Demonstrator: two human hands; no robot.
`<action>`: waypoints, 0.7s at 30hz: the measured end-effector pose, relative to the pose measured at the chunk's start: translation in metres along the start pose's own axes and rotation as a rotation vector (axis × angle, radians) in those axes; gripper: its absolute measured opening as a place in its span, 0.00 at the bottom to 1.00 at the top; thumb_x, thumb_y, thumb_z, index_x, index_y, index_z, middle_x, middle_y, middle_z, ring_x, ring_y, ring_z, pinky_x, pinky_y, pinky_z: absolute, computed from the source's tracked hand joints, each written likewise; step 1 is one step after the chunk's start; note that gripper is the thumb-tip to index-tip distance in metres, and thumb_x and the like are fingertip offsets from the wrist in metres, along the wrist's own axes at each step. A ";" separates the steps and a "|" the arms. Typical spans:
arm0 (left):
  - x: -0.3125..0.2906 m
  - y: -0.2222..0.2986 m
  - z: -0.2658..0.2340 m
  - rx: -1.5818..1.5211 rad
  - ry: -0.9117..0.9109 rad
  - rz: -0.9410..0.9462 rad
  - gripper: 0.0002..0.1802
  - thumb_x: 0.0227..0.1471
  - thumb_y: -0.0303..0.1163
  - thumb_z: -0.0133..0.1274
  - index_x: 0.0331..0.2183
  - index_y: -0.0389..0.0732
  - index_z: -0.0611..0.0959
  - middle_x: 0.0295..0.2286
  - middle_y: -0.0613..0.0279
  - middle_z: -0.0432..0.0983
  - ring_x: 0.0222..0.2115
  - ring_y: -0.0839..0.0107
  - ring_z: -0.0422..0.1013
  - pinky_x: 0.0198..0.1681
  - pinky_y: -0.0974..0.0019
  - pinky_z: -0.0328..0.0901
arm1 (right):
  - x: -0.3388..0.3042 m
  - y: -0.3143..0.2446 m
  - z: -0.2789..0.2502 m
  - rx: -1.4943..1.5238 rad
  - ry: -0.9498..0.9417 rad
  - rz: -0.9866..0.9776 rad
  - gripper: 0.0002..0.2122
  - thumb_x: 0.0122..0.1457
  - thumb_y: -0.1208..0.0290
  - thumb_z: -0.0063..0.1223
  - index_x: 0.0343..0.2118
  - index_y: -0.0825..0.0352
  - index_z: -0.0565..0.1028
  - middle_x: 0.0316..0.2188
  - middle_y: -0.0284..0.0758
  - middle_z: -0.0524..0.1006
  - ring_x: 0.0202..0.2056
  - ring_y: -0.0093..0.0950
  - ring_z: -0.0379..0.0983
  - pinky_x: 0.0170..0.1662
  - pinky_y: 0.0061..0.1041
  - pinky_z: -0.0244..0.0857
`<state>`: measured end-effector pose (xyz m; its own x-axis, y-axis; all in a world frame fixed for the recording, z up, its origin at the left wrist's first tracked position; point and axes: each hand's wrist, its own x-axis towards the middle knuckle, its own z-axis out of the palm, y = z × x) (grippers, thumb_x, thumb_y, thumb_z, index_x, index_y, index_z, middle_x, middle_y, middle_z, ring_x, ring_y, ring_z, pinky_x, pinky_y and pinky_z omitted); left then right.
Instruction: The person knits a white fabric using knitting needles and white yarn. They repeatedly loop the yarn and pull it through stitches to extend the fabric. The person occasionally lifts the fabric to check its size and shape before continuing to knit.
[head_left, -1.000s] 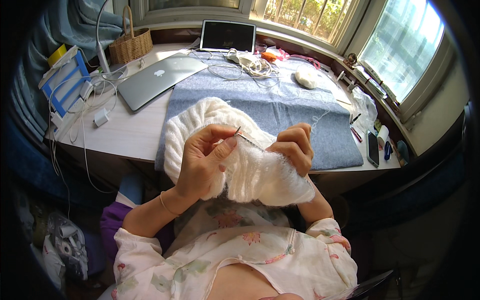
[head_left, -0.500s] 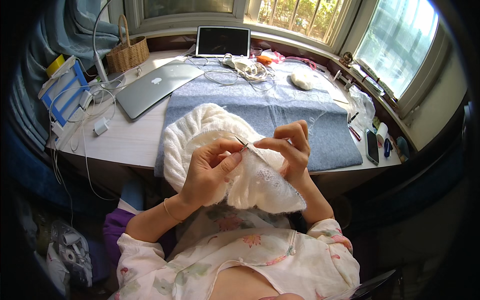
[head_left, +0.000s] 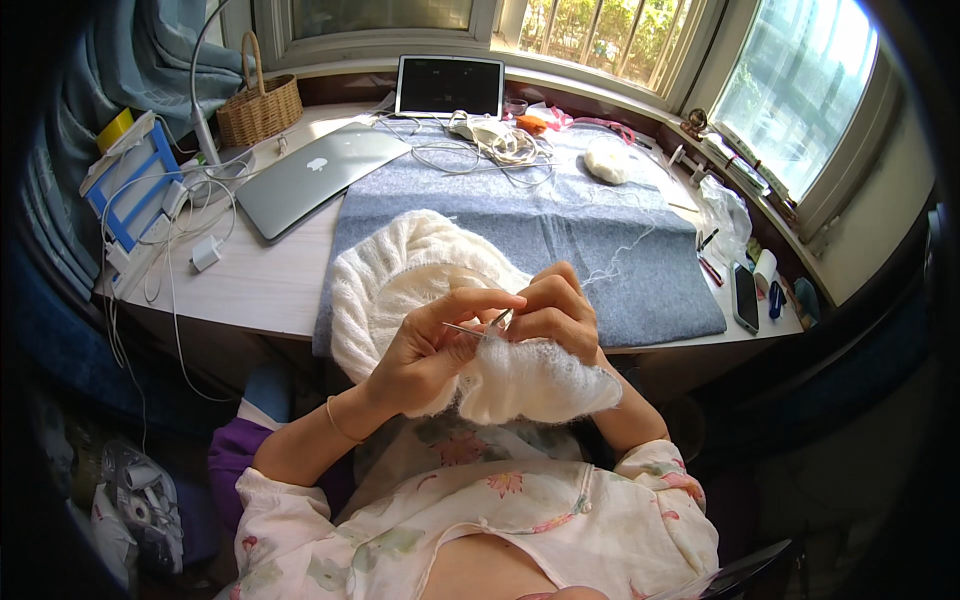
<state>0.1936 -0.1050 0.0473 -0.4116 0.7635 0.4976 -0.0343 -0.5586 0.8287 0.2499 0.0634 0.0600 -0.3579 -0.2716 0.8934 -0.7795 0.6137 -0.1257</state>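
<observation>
White, fluffy knitting [head_left: 535, 385] hangs below my two hands, its larger part [head_left: 390, 265] bunched on the table edge behind them. My left hand [head_left: 430, 350] is closed on a thin metal knitting needle [head_left: 462, 329] and the edge of the knitting. Close against it, my right hand [head_left: 560, 310] pinches a second needle [head_left: 502, 318] at the stitches. The fingertips of both hands nearly touch there. A thin white yarn [head_left: 620, 260] trails over the blue-grey cloth toward a white yarn ball [head_left: 607, 161].
Blue-grey cloth [head_left: 660, 300] covers the table's middle. A closed silver laptop [head_left: 320, 180], a tablet [head_left: 449, 87], tangled cables [head_left: 500, 140] and a wicker basket [head_left: 262, 108] stand left and behind. A phone [head_left: 745, 296], pens [head_left: 710, 270] and a plastic bag [head_left: 725, 215] lie at right.
My right hand has come down and left, its raised fingers now curled in against the left hand. The needles have shifted lower, and the front of the knitting is more bunched.
</observation>
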 end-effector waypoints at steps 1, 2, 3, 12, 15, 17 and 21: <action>0.000 -0.001 0.000 -0.003 -0.025 0.004 0.17 0.54 0.23 0.42 0.47 0.41 0.69 0.34 0.68 0.69 0.33 0.84 0.63 0.35 0.81 0.58 | -0.001 0.001 0.001 -0.004 0.008 -0.009 0.10 0.34 0.69 0.60 0.22 0.62 0.74 0.23 0.29 0.69 0.26 0.25 0.61 0.29 0.21 0.56; 0.000 -0.001 0.001 0.012 -0.004 -0.003 0.16 0.54 0.23 0.42 0.46 0.41 0.69 0.35 0.67 0.68 0.35 0.83 0.63 0.39 0.78 0.59 | -0.001 0.001 0.001 -0.007 0.016 -0.019 0.09 0.34 0.68 0.61 0.22 0.62 0.73 0.22 0.29 0.69 0.26 0.25 0.60 0.29 0.22 0.55; 0.000 -0.002 0.000 0.014 0.009 0.004 0.15 0.54 0.23 0.42 0.45 0.40 0.70 0.35 0.67 0.68 0.34 0.84 0.63 0.39 0.78 0.59 | -0.001 0.001 0.001 -0.016 0.019 -0.023 0.10 0.34 0.68 0.60 0.22 0.62 0.74 0.23 0.29 0.69 0.26 0.25 0.61 0.29 0.21 0.56; 0.001 0.006 0.002 -0.066 0.131 -0.072 0.12 0.53 0.25 0.46 0.41 0.36 0.70 0.32 0.66 0.69 0.30 0.84 0.64 0.36 0.80 0.60 | -0.004 0.001 -0.002 -0.156 0.191 0.032 0.11 0.34 0.66 0.57 0.23 0.64 0.74 0.20 0.31 0.68 0.24 0.27 0.61 0.29 0.23 0.54; 0.003 0.011 0.001 -0.050 0.121 -0.103 0.10 0.52 0.24 0.46 0.39 0.36 0.72 0.31 0.67 0.70 0.30 0.84 0.65 0.35 0.80 0.61 | -0.003 0.003 -0.005 -0.209 0.218 0.024 0.11 0.35 0.64 0.57 0.22 0.64 0.73 0.19 0.30 0.68 0.23 0.26 0.60 0.29 0.23 0.52; 0.003 0.010 -0.002 -0.022 0.125 -0.115 0.09 0.52 0.24 0.47 0.38 0.36 0.74 0.31 0.67 0.71 0.31 0.84 0.66 0.35 0.80 0.61 | -0.003 0.003 -0.007 -0.246 0.224 0.019 0.11 0.36 0.64 0.57 0.22 0.64 0.73 0.19 0.30 0.67 0.23 0.26 0.59 0.30 0.24 0.51; 0.002 0.018 -0.003 0.001 0.213 -0.131 0.09 0.51 0.23 0.49 0.37 0.37 0.76 0.30 0.66 0.72 0.31 0.84 0.66 0.34 0.80 0.62 | -0.001 0.001 -0.010 -0.287 0.214 0.018 0.10 0.35 0.65 0.57 0.21 0.64 0.74 0.17 0.29 0.66 0.21 0.25 0.59 0.29 0.24 0.48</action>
<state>0.1895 -0.1143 0.0627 -0.5866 0.7436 0.3209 -0.0989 -0.4590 0.8829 0.2544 0.0712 0.0634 -0.2311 -0.1158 0.9660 -0.5869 0.8085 -0.0435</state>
